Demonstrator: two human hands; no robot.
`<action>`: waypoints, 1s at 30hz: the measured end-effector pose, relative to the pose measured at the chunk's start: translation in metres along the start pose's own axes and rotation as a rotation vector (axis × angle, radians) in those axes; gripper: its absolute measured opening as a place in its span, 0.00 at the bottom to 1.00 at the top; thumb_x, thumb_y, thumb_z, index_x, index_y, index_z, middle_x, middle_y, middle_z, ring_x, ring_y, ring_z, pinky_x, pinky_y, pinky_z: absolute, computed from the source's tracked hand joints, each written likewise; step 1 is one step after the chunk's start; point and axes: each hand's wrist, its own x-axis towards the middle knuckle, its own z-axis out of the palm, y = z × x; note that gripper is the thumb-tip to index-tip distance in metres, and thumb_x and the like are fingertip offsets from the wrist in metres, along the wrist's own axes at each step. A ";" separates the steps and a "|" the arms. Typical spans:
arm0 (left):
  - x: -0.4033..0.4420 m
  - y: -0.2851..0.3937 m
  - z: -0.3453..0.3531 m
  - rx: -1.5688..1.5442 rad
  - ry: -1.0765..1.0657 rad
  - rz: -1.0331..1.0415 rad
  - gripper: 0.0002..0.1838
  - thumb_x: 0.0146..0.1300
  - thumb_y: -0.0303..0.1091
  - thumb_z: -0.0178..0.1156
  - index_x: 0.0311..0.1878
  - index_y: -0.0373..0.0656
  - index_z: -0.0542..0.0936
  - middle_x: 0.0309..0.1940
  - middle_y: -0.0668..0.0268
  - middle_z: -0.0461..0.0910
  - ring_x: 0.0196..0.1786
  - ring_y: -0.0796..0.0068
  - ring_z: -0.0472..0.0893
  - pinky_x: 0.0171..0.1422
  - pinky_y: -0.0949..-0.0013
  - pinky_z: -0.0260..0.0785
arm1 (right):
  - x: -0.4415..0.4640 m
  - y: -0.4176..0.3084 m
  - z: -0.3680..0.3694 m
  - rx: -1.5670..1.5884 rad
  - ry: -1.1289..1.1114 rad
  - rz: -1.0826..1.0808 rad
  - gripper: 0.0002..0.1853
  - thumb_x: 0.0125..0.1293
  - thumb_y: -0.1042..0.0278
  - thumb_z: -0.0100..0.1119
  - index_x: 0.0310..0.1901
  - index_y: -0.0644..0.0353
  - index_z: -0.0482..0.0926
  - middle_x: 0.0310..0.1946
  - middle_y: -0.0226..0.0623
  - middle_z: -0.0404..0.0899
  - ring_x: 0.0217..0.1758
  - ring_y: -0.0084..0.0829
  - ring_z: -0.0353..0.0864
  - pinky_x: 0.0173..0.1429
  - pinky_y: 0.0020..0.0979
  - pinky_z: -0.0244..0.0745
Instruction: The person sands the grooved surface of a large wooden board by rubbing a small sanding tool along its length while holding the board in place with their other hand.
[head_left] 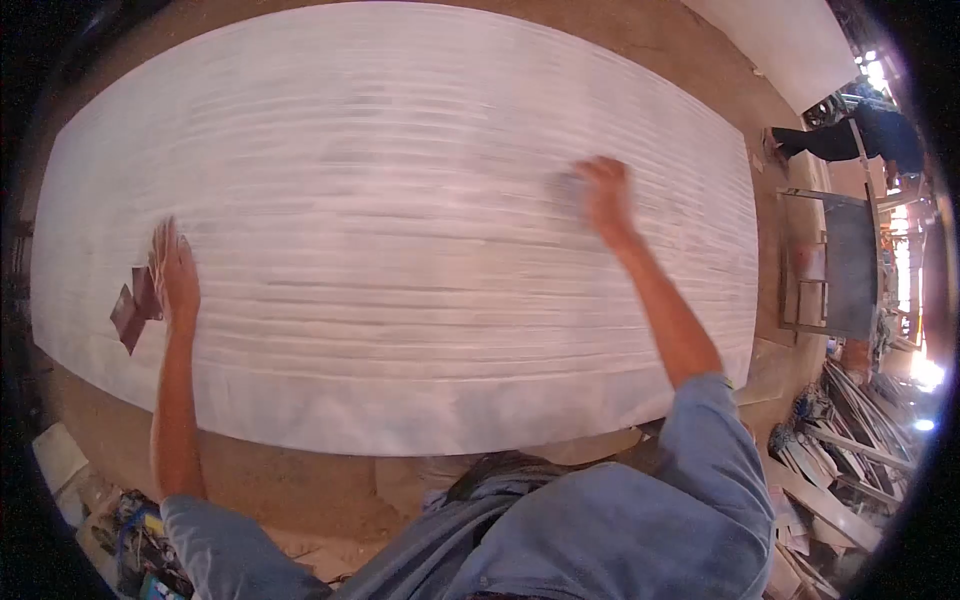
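Note:
A large white panel (400, 230) with many streaky parallel ridges lies before me. My left hand (177, 275) rests flat on its left part, fingers stretched out. Beside that hand, dark reddish-brown pieces of what looks like sandpaper (127, 318) lie folded or overlapping on the panel. My right hand (607, 195) is over the right part of the panel, smeared by motion with its fingers looking bent. A grey blur shows by its fingertips; whether this is a shadow or something held, I cannot tell.
A grey metal-framed stand (850, 265) is at the right, with another person (850, 140) beyond it. Scrap strips and boards (840, 440) are heaped at lower right. A second white panel (780, 45) is at upper right. Mixed clutter (140, 545) lies at lower left.

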 end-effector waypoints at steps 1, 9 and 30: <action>0.001 0.003 -0.004 0.010 -0.013 0.000 0.25 0.75 0.39 0.44 0.72 0.45 0.64 0.72 0.53 0.62 0.75 0.54 0.58 0.79 0.56 0.46 | 0.026 -0.044 0.034 0.070 -0.003 -0.100 0.17 0.56 0.75 0.57 0.49 0.57 0.82 0.48 0.44 0.80 0.59 0.48 0.71 0.67 0.49 0.61; 0.003 -0.007 -0.002 -0.084 0.012 0.039 0.25 0.75 0.39 0.44 0.72 0.45 0.64 0.72 0.53 0.61 0.75 0.54 0.58 0.78 0.56 0.46 | 0.115 -0.214 0.085 0.177 -0.160 -0.255 0.15 0.60 0.72 0.54 0.48 0.51 0.83 0.44 0.41 0.79 0.55 0.41 0.75 0.63 0.45 0.64; 0.006 0.003 -0.011 -0.047 -0.011 0.014 0.25 0.75 0.40 0.43 0.73 0.46 0.63 0.72 0.54 0.61 0.75 0.53 0.57 0.79 0.55 0.46 | 0.148 -0.234 0.102 0.107 -0.098 -0.274 0.09 0.62 0.69 0.53 0.40 0.55 0.82 0.39 0.40 0.79 0.50 0.42 0.76 0.57 0.44 0.66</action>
